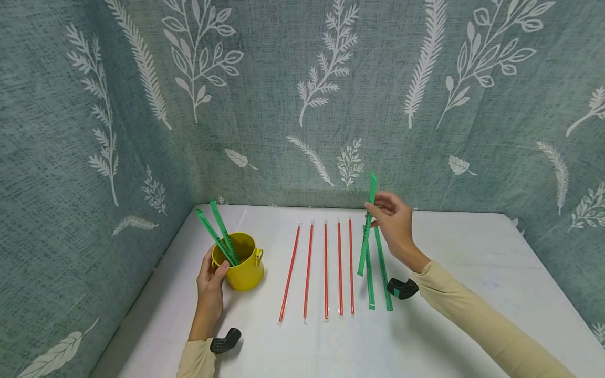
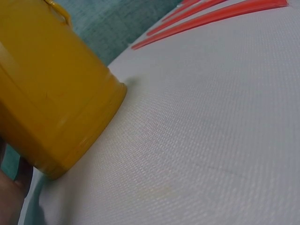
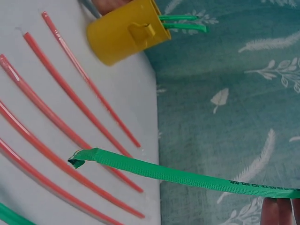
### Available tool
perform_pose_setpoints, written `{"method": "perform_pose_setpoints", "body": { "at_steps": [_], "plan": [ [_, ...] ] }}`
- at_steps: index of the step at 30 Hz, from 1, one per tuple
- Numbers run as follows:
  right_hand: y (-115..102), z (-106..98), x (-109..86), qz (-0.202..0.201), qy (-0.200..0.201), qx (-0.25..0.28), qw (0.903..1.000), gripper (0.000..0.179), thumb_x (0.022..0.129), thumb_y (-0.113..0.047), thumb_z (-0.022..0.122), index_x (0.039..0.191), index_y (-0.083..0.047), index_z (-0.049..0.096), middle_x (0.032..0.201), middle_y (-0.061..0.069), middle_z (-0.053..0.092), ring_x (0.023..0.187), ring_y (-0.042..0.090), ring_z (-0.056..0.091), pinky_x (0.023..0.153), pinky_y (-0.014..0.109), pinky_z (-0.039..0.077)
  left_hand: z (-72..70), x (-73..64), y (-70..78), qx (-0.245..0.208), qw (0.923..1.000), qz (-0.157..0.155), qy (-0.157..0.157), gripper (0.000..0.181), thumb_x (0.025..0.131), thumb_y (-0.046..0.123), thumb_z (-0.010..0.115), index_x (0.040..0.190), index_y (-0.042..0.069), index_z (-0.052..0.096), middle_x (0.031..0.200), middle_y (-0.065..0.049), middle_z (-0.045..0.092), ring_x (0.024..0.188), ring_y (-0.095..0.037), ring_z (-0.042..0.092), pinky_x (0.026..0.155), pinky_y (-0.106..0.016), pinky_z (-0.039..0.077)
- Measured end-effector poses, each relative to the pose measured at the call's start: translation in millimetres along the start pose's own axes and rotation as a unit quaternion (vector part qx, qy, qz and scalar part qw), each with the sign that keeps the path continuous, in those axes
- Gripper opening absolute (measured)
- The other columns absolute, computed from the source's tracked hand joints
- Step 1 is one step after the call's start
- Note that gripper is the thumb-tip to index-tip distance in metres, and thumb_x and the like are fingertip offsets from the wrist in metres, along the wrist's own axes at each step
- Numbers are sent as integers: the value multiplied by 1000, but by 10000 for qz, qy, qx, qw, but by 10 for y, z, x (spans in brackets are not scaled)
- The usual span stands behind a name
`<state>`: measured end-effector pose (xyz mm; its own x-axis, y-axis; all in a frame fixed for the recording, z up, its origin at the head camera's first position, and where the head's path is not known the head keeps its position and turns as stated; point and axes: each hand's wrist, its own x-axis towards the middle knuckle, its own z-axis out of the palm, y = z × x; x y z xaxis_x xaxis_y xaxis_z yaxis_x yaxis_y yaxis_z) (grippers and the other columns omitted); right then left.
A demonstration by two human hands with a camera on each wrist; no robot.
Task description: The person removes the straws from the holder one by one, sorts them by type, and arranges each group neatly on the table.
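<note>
My right hand [image 1: 393, 220] pinches a long green paper-wrapped straw [image 1: 365, 247] with dark print and holds it raised over the table. In the right wrist view that green straw [image 3: 164, 173] has one folded, bent end. Below the hand, two more green straws [image 1: 384, 278] lie side by side. At the left, my left hand [image 1: 212, 281] grips a yellow bucket [image 1: 248, 277] by its side, with the thumb at the rim. Two green straws [image 1: 218, 223] lean inside the bucket. The left wrist view shows the bucket's wall [image 2: 56, 89] close up, its base on the table.
Several red straws [image 1: 325, 273] in clear wrappers lie in a row between the bucket and the green straws. A white cloth [image 1: 472, 273] covers the table. Patterned green fabric [image 1: 264, 105] hangs behind and at the left. Black wrist devices [image 1: 403, 289] sit at both wrists.
</note>
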<state>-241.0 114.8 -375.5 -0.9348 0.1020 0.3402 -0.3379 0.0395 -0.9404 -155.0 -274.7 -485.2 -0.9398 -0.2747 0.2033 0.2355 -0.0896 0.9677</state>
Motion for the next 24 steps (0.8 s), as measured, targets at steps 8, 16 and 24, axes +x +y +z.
{"method": "perform_pose_setpoints", "body": {
  "at_steps": [8, 16, 24],
  "plan": [
    [38, -90, -6, 135, -93, -280, 9995, 33, 88, -11, 67, 117, 3, 58, 99, 14, 61, 76, 7, 62, 57, 29, 55, 7, 1, 8, 3, 10000, -16, 7, 56, 95, 9, 50, 147, 18, 32, 136, -2, 41, 121, -17, 40, 100, -17, 36],
    [88, -200, 15, 442, -150, -458, 9979, 36, 88, -15, 67, 117, 4, 58, 102, 18, 59, 77, 8, 62, 58, 31, 55, 19, 5, 7, 35, 10000, -29, -10, 56, 95, 10, 50, 147, 18, 31, 136, -2, 41, 121, -17, 40, 99, -17, 36],
    [149, -331, -1, 596, -383, -724, 9949, 36, 89, -17, 66, 117, 4, 58, 106, 22, 59, 80, 10, 63, 60, 31, 56, 22, -8, 13, -34, 10000, -21, 25, 56, 95, 8, 50, 147, 16, 32, 135, -3, 41, 120, -18, 40, 99, -16, 36]
  ]
}}
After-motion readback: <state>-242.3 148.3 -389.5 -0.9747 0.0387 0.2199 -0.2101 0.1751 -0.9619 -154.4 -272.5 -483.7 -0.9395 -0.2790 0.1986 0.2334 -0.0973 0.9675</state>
